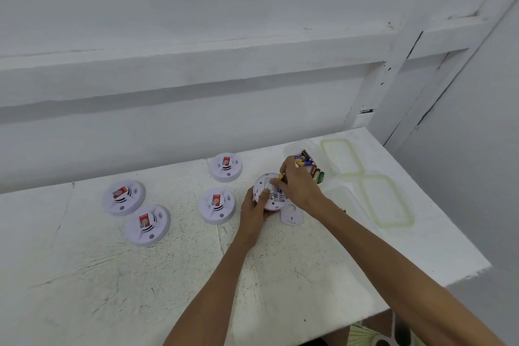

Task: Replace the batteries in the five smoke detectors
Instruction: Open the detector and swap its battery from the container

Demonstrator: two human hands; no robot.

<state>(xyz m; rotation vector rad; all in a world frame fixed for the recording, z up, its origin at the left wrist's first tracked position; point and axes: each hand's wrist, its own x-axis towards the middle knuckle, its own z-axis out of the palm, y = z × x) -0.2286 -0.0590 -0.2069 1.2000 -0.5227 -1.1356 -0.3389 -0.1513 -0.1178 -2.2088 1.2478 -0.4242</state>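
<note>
Step in hand, as we read it: seating a fresh cell in the first detector, so the task is early.

The open detector (266,182) is flipped back-up, tilted off the counter (280,275), right of centre and nearer the back edge. The left hand (253,212) grips its rim, fingers curled under and thumb pressed on the back. The right hand (299,185) is curled over the compartment and seems to pinch a battery (281,176) with a yellow end. It's blurry, so we can't tell if the battery is going in or coming out. Another cell, bluish (279,190), looks already in the slot.

The battery cover (292,215) lies on the counter just beside the detector, on the front side. The spare batteries (304,161) sit in a clear tub near the back right corner, with two lids (386,201) further right.

Four other detectors lie face-up with red labels: one at the back edge (225,167), one mid-counter (216,205) and two toward the left (123,197) (147,225). They look untouched.

To do it well:
- Check polarity against the slot marks before pressing.
- Push the spring end in first, then lay the cell flat.
- Have the left hand clamp the rim so the body doesn't rock.
- Don't nudge the seated cell out.
- Pick up the cover only once both cells sit flush.
</note>
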